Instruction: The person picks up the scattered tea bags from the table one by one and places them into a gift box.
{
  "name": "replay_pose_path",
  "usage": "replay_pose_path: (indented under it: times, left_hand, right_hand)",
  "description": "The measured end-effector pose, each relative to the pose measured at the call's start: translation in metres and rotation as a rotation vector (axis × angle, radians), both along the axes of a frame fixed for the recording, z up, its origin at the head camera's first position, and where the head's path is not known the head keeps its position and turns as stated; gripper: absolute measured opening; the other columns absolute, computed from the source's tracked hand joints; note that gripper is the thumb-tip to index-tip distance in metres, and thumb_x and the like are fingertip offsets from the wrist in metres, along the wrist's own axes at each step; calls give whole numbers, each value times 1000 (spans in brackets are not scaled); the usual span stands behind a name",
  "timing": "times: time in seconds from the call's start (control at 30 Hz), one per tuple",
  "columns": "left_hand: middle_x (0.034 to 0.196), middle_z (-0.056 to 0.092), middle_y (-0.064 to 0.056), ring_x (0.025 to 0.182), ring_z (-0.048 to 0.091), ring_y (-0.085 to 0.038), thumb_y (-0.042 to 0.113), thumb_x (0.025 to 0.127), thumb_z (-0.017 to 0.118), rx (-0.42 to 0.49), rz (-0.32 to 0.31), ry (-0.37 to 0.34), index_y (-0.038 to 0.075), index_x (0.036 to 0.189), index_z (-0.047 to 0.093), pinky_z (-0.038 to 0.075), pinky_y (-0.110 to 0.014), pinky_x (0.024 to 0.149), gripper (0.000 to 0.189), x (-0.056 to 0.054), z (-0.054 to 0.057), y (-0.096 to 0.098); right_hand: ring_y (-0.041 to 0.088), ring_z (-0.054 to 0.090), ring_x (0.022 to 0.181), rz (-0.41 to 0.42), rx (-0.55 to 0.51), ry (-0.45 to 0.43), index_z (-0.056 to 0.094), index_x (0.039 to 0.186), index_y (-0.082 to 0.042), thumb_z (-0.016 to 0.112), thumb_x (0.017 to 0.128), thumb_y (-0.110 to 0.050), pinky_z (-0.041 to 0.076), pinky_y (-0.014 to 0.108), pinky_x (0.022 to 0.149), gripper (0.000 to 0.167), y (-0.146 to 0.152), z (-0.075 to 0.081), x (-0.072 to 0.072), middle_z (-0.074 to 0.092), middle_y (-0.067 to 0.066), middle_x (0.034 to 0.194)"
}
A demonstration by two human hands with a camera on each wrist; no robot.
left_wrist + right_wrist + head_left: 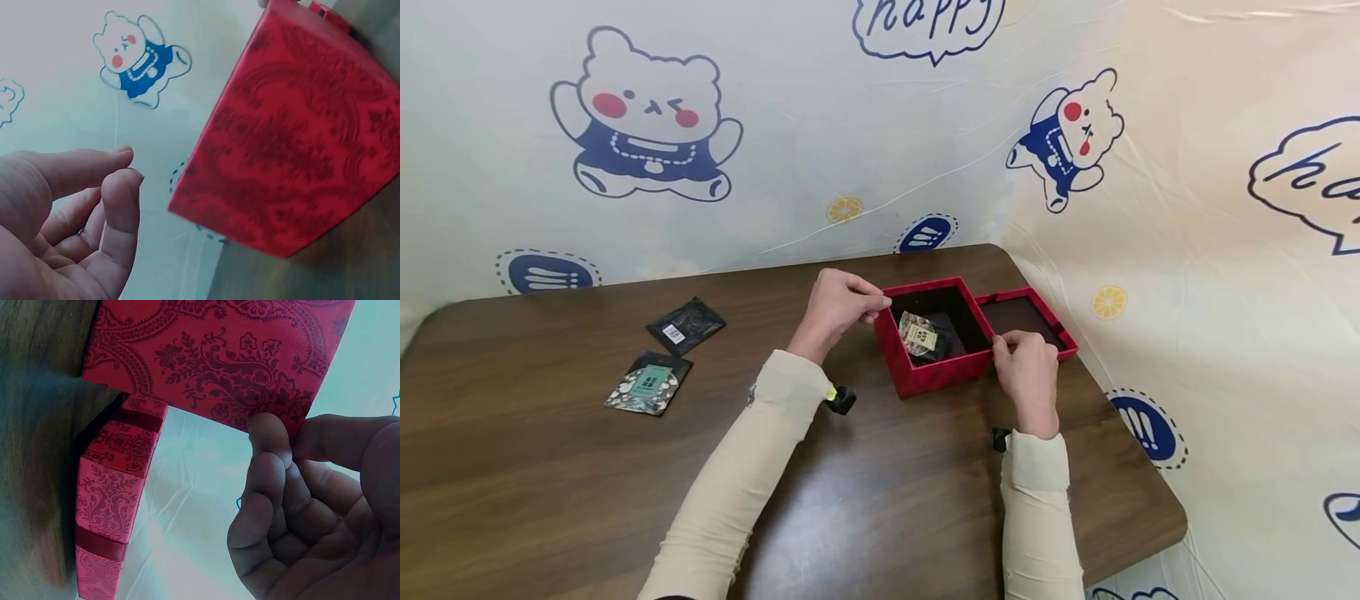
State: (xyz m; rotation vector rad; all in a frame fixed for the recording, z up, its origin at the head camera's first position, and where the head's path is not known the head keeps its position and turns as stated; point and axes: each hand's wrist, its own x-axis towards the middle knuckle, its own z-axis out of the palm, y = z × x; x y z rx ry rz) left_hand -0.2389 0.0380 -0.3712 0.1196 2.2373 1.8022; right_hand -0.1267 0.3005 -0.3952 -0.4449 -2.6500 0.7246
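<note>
A red patterned box (936, 382) with a dark inside stands open on the table. Leaning inside it is a dark packet (921, 336) with a cream label. My right hand (1028, 375) pinches the box's front right corner between thumb and finger, as the right wrist view (312, 494) also shows. By the rear left rim is my left hand (841, 310). In the left wrist view this hand (75, 219) has loosely bent fingers, its thumb and finger tips close together, with nothing between them and a gap to the box wall (275, 137).
A red lid (1018, 315), its dark inside facing up, lies right of the box, with a dark red ribbon band on its side. Two packets, one black (687, 325) and one with a green label (650, 383), lie on the table's left. A printed cloth (790, 125) hangs behind.
</note>
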Motion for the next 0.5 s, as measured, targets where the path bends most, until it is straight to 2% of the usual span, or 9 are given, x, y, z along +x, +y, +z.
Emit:
replay_pose_path:
  times: [0.13,0.33,0.5]
  left_hand:
    - [90,73,-13,69,69,-25,17,84,84,-14,-10,19,6,88,80,59,-30,67,12,-3,1,-12]
    - [89,73,-12,71,69,-25,20,83,85,-88,-27,54,7,91,80,55,-30,64,16,-8,-1,-31]
    - [97,73,-18,73,69,-24,15,84,84,-90,-13,40,3,95,79,57,-28,67,17,-13,-4,-53]
  right_hand:
    - [34,60,76,-2,-3,-8,77,82,-4,63,97,-20,51,47,69,26,0,0,1,67,9,67]
    - [33,60,75,-5,-2,-11,77,82,-4,63,97,-20,50,46,69,26,1,0,1,67,8,67]
    - [35,60,75,0,4,-9,77,82,-3,63,97,-20,50,47,69,25,1,0,0,68,9,69]
